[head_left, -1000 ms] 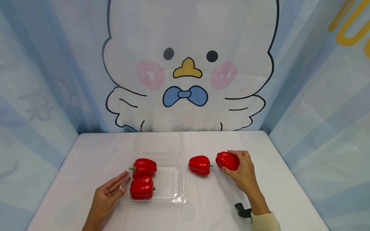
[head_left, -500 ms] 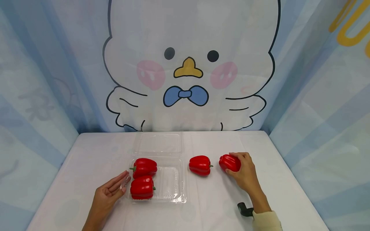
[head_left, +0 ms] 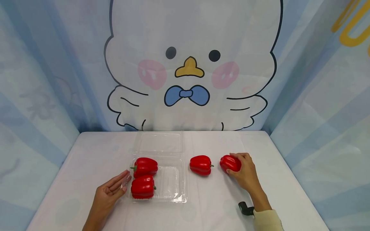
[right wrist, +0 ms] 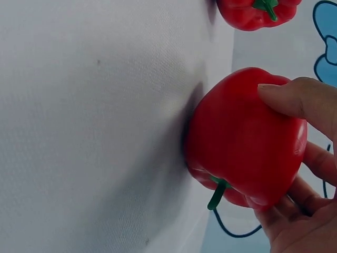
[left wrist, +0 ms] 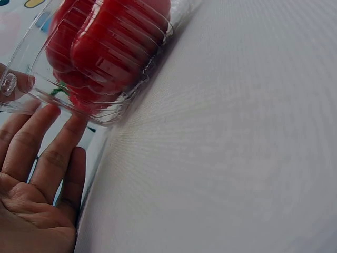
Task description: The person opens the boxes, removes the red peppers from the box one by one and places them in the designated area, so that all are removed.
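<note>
My right hand (head_left: 245, 171) grips a red bell pepper (head_left: 229, 163) at the table's right, thumb on one side and fingers on the other. In the right wrist view this bell pepper (right wrist: 245, 137) has its green stem pointing down. My left hand (head_left: 108, 191) pinches the left edge of a clear plastic clamshell box (head_left: 171, 179), whose lid (head_left: 157, 143) lies folded back. Two red bell peppers lie in the box's left half, a rear one (head_left: 145, 166) and a front one (head_left: 143, 187). Another bell pepper (head_left: 200, 165) lies on the table between box and right hand.
A white cloth covers the table (head_left: 214, 211). Behind it hangs a curtain (head_left: 185, 118) with a cartoon bird, and more fabric hangs on both sides. A black device (head_left: 246, 208) sits at the right wrist, near the sleeve (head_left: 267, 219).
My right hand has shifted slightly right and nearer to me with the bell pepper in its grip. The left hand and the box hold their place.
</note>
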`<control>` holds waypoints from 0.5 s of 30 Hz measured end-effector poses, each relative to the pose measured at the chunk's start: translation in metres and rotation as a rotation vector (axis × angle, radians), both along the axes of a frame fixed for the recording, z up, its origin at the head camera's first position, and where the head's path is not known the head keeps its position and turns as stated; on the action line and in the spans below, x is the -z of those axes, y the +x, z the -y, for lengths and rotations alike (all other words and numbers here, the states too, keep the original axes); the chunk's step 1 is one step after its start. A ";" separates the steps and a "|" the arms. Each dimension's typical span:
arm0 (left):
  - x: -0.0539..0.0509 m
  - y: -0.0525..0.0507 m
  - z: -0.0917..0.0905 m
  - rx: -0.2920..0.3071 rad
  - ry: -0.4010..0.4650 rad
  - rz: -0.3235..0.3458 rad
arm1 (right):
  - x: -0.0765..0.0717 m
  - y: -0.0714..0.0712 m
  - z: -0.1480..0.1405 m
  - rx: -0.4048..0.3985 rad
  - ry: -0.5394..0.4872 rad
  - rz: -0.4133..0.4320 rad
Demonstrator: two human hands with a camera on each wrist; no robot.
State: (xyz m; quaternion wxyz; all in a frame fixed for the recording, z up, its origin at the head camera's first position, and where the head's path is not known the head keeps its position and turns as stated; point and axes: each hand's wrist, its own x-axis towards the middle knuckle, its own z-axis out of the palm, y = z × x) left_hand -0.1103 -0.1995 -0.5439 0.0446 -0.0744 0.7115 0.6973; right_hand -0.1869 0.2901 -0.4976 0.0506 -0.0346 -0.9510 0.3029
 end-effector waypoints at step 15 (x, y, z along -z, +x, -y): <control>0.000 0.000 -0.001 -0.007 -0.011 -0.005 | 0.004 -0.002 0.004 -0.038 0.023 -0.030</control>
